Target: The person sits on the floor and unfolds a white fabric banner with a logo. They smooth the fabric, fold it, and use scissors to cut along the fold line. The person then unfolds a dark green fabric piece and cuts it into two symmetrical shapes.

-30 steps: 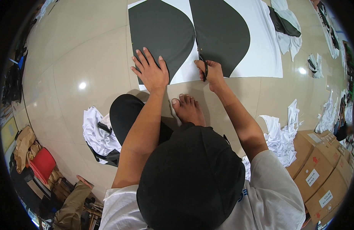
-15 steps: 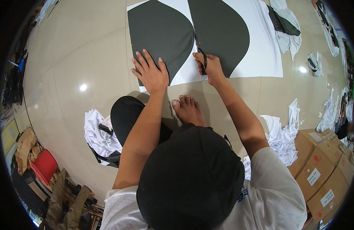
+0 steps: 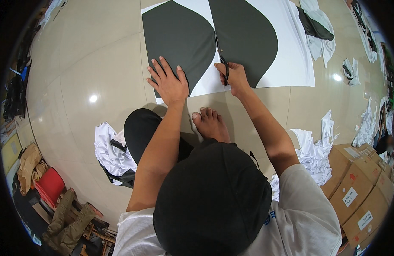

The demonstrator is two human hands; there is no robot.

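A white sheet of fabric or paper (image 3: 293,70) lies on the floor, bearing two dark grey curved shapes. My left hand (image 3: 170,86) rests flat on the lower part of the left dark shape (image 3: 180,38), fingers spread. Black-handled scissors (image 3: 225,69) are in my right hand (image 3: 236,79), fingers wrapped round the handles. Their blades point away from me, along the narrow white gap beside the right dark shape (image 3: 250,38). How far the blades stand apart I cannot tell.
My bare foot (image 3: 211,123) stands just below the sheet's near edge. Crumpled white cloth (image 3: 113,147) lies at left, with more white scraps (image 3: 314,153) at right. Cardboard boxes (image 3: 352,183) are stacked at lower right; a red chair (image 3: 49,185) stands at lower left.
The scissors' handles and blades have drawn closer together in my right hand. My left hand stays flat on the dark shape, and the view has shifted very slightly.
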